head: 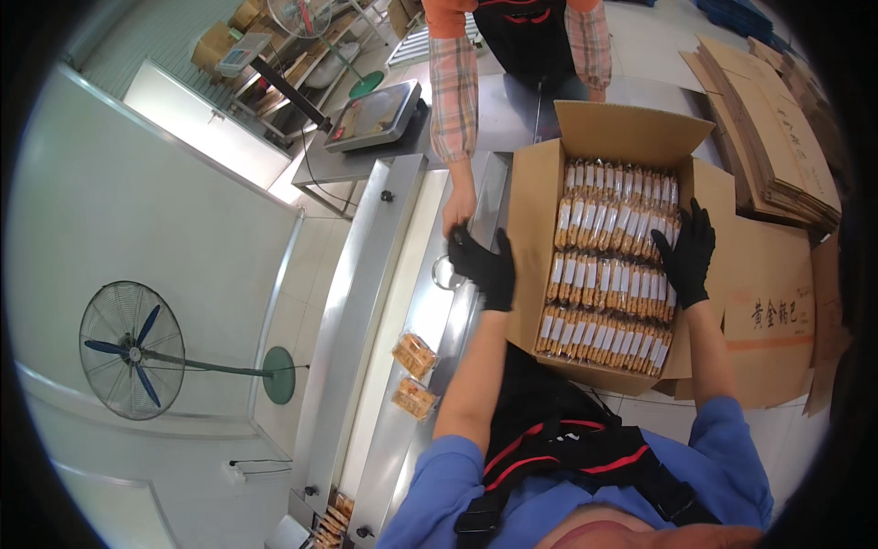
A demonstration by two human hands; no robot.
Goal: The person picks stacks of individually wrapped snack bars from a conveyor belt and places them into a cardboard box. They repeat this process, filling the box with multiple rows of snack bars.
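An open cardboard box [535,247] stands before me, packed with several rows of clear-wrapped crispy snack packets [603,281], each with a white strip. My right hand [689,254], in a black glove, rests at the box's right inner edge beside the packets, fingers apart. My left hand [483,264], also black-gloved, is over the metal edge left of the box and meets a co-worker's bare hand [459,206]; whether something small passes between them is hidden. Below it lies a round metal dish or ring [448,273]. Two wrapped packets [414,355] lie on the metal surface nearer me.
A conveyor [384,309] with metal sides runs along my left, more packets [334,521] at its near end. A co-worker in plaid sleeves [454,103] stands across. Flattened cartons [775,130] are stacked at right; a platform scale [376,117] and a pedestal fan [132,350] stand left.
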